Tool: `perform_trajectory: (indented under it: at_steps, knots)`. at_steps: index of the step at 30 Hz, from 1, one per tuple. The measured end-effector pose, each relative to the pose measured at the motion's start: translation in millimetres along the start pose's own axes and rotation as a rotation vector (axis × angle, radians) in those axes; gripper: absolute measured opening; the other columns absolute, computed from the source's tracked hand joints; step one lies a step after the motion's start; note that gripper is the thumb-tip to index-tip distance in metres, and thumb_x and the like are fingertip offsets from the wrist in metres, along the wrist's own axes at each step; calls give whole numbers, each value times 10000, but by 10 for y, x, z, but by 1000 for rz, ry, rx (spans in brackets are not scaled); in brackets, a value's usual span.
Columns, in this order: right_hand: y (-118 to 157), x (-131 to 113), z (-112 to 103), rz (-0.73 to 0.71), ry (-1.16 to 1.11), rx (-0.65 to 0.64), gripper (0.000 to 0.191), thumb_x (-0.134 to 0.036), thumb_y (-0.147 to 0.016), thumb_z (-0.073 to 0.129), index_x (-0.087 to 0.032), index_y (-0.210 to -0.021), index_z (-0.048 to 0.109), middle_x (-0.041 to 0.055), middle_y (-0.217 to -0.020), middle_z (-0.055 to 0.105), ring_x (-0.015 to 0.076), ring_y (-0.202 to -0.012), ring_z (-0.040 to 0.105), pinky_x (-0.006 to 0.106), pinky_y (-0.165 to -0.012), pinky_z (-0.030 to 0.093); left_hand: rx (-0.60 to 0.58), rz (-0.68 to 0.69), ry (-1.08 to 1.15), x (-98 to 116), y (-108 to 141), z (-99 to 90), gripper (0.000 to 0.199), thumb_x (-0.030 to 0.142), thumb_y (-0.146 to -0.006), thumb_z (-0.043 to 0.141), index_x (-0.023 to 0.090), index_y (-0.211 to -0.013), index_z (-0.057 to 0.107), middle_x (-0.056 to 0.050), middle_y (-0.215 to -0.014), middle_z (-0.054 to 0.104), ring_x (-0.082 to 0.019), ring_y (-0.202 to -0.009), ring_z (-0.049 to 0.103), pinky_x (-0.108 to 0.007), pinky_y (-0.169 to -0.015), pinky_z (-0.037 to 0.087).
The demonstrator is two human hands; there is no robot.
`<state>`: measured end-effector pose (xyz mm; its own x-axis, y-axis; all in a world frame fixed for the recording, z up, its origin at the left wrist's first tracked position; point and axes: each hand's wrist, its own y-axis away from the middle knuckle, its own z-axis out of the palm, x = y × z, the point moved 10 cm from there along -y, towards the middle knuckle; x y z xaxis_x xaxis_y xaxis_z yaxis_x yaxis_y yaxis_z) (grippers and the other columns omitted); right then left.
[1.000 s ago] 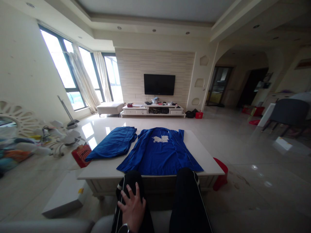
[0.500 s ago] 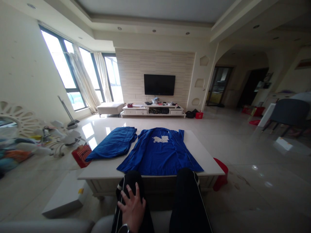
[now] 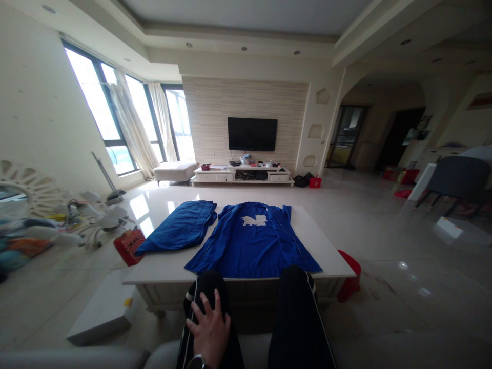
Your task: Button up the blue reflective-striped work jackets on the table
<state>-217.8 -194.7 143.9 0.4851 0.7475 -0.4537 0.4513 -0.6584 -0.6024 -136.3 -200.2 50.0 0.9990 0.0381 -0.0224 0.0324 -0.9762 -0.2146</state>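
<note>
My left hand (image 3: 209,330) lies on my left thigh with its fingers spread, holding nothing; a watch (image 3: 197,362) circles its wrist. Out of view is my right hand. Just beyond my knees, a blue jacket (image 3: 253,246) is laid out flat on a low white table (image 3: 330,256), its hem along the front edge. A torn-looking white patch (image 3: 254,220) shows near its top. To its left is a folded blue garment (image 3: 179,228), whose kind I cannot tell, with one corner reaching the table's left edge.
A white box (image 3: 102,307) sits on the floor at left, near a red patterned bag (image 3: 129,247). A red stool (image 3: 349,277) stands partly behind the table's right end. Farther off are a TV cabinet (image 3: 215,177), a white bench (image 3: 175,172) and a dark chair (image 3: 459,177).
</note>
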Motion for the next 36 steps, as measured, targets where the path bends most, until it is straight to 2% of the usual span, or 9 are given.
perform_trajectory:
  at_steps: [11, 15, 22, 29, 36]
  knots:
    - [35, 109, 60, 21, 15, 12, 420, -174, -877, 376, -392, -1049, 691, -64, -1116, 642, 162, -1071, 678, 253, -713, 504, 17, -7, -16, -6, 0, -6, 742, 443, -902, 586, 209, -1588, 425, -277, -1627, 326, -538, -1482, 270, -697, -1052, 360]
    - [34, 85, 73, -1, 9, 14, 368, -196, -882, 431, -401, -1038, 694, -71, -1118, 650, 165, -1068, 680, 255, -719, 505, 17, -3, -8, -10, -3, 11, 753, 453, -900, 588, 211, -1593, 416, -276, -1627, 328, -537, -1483, 268, -700, -1048, 361]
    - [104, 59, 6, -48, 3, 5, 258, -198, -835, 590, -417, -930, 690, -87, -1012, 673, 201, -1033, 691, 262, -698, 505, 8, 1, -11, -7, -7, 23, 746, 424, -906, 567, 203, -1599, 403, -274, -1624, 337, -538, -1483, 265, -709, -1047, 356]
    - [61, -2, 82, -104, -3, -34, 288, -205, -804, 613, -441, -947, 695, -78, -978, 671, 210, -1019, 695, 275, -703, 499, -7, 0, 19, -14, -12, 9, 787, 467, -887, 592, 206, -1602, 395, -277, -1620, 345, -550, -1484, 253, -715, -1033, 360]
    - [23, -56, 105, -163, -7, -95, 334, -185, -759, 613, -459, -926, 706, -73, -909, 679, 223, -964, 702, 278, -667, 474, 5, 1, -24, -8, -13, 58, 737, 418, -903, 585, 212, -1591, 419, -276, -1635, 317, -541, -1483, 268, -703, -1056, 344]
